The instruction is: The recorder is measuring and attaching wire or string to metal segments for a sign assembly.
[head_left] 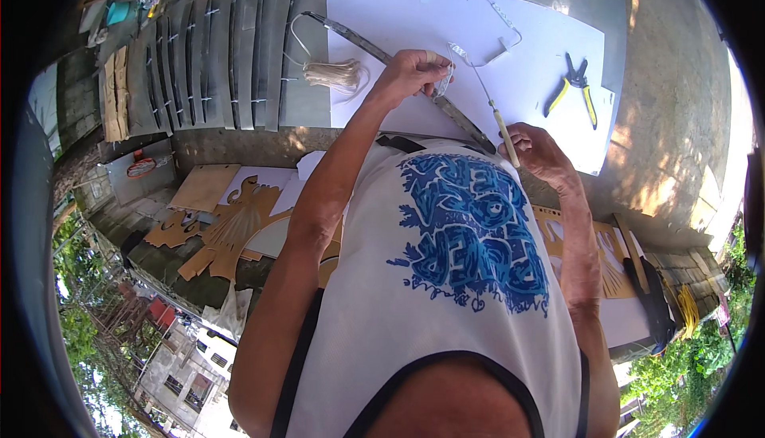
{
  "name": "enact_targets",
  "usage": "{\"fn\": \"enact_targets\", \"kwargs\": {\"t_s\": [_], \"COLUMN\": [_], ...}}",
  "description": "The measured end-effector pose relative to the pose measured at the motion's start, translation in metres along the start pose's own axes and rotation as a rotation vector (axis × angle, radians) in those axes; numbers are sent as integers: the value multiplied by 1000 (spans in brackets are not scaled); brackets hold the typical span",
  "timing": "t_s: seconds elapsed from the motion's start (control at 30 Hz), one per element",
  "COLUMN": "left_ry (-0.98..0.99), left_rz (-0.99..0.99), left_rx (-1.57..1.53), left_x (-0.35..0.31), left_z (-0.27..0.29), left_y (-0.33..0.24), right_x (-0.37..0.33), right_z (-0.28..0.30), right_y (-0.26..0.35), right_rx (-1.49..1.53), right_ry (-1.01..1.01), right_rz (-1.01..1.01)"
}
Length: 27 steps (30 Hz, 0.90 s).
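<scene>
My left hand [418, 75] is closed in a pinch on a strip of small white LED modules [443, 83], just above a long dark bar [358, 41] that lies slantwise over the white sheet [398, 15]. In my right hand [538, 151] is a screwdriver-like tool with a cream handle [507, 137]; its thin shaft points up and away, its tip close to the modules. More of the LED strip [504, 17] winds across the sheet's far side. A bundle of pale wire [333, 75] rests left of my left hand, with a loose end reaching the bar.
Yellow-and-black wire strippers [575, 91] lie partly open at the right of the sheet. Several dark bars [239, 51] with short wires stand in a row at the left of the grey table [315, 111]. Cut brown boards [239, 215] lie behind me, beside a low wall.
</scene>
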<state>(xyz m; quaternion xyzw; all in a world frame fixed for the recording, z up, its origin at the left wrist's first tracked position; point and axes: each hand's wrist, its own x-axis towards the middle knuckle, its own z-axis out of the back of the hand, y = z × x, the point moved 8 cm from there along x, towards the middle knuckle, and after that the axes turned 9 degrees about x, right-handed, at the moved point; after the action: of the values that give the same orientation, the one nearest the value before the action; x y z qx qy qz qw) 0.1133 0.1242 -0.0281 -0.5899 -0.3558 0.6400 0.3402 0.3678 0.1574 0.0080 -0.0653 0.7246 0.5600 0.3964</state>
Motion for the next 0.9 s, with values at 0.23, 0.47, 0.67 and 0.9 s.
{"fn": "enact_targets", "kwargs": {"t_s": [0.23,0.47,0.67,0.9], "left_ry": [35,81,66,23], "left_rz": [-14,-22,-57,-54], "left_rx": [70,67,97,152], "left_x": [-6,-9,-2,-5], "left_z": [-4,-21,-26,-25], "left_y": [-8,-6,6,4], "right_x": [1,3,11,13], "right_z": [-6,-1,-4,-5], "right_y": [12,7,11,9], "right_rx": [-300,-214,-193,-259], "right_ry": [-85,-130,-150,-166], "right_rz": [6,144,123,147]}}
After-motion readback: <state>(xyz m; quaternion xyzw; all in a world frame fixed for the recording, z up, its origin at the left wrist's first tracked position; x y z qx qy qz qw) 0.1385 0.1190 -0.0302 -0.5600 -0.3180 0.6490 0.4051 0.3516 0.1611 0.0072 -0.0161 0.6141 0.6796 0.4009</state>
